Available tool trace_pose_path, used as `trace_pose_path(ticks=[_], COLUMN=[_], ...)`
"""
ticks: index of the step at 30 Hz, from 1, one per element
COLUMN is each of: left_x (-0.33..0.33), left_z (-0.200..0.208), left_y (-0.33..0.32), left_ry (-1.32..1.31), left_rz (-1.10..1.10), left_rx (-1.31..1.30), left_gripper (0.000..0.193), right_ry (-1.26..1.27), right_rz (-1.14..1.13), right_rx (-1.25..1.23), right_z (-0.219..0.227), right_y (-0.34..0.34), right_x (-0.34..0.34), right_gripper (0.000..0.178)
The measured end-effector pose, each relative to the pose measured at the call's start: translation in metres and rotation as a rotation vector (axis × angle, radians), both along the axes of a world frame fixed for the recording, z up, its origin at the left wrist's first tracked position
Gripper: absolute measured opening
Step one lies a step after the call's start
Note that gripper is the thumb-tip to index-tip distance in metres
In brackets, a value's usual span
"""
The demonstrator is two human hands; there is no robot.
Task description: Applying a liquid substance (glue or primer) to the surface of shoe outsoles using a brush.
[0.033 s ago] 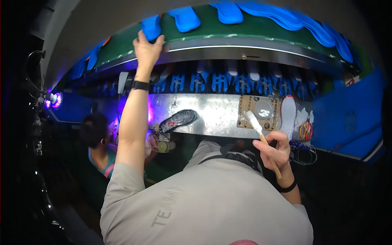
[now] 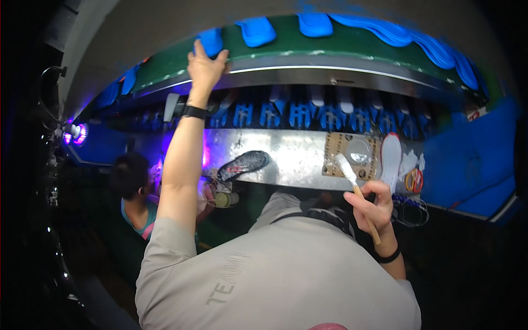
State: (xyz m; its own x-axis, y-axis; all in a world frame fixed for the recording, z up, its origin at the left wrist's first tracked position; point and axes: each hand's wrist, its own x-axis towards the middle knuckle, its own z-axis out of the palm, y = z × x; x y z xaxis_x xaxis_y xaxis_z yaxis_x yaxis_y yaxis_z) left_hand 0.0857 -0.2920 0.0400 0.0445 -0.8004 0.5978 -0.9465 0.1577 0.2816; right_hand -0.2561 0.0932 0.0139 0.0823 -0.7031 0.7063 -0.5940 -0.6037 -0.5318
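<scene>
My left hand (image 2: pixel 205 69) reaches up to the far left over a green belt (image 2: pixel 278 56), at the near end of a blue shoe sole (image 2: pixel 211 42). Its thumb and fingers are spread around that end; whether they touch it I cannot make out. In my right hand (image 2: pixel 373 207), at the near right, is a wooden-handled brush (image 2: pixel 358 192) with white bristles, held tilted above the bench's front edge. Just beyond the brush tip, a round, shallow clear dish (image 2: pixel 358 150) stands on a piece of printed cardboard (image 2: pixel 334 144).
On the metal bench (image 2: pixel 297 159) lie a black shoe sole (image 2: pixel 243 164), a white sole with red edging (image 2: pixel 391 157), crumpled white tissue (image 2: pixel 407 161) and orange-handled scissors (image 2: pixel 410 180). Blue racks (image 2: pixel 300 115) line the space under the belt. A co-worker (image 2: pixel 137 184) sits left, near a purple lamp (image 2: pixel 77 133).
The whole view has shifted slightly, so things appear a little lower and further right. My left hand stays at the blue sole; my right hand still holds the brush.
</scene>
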Motion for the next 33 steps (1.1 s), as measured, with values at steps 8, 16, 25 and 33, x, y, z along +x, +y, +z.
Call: trace_pose_path(ticks=[8, 16, 25, 33], left_x=[-0.011, -0.008, 0.008, 0.004], left_z=[0.008, -0.001, -0.010, -0.012], left_y=[-0.028, -0.030, -0.035, -0.015], left_ry=[0.072, -0.156, 0.067, 0.166], left_rz=[-0.057, -0.145, -0.157, -0.131], left_rx=[0.077, -0.097, -0.158, -0.307], left_gripper=[0.054, 0.052, 0.080, 0.056], right_ry=[-0.078, -0.313, -0.824, -1.299], right_rz=[-0.203, -0.367, -0.668, -0.799], right_rx=[0.223, 0.452, 0.658, 0.559], right_z=[-0.026, -0.043, -0.091, -0.147], right_y=[0.008, -0.001, 0.066, 0.087], right_x=[0.015, 0.039, 0.015, -0.068], right_gripper=[0.030, 0.020, 0.014, 0.020])
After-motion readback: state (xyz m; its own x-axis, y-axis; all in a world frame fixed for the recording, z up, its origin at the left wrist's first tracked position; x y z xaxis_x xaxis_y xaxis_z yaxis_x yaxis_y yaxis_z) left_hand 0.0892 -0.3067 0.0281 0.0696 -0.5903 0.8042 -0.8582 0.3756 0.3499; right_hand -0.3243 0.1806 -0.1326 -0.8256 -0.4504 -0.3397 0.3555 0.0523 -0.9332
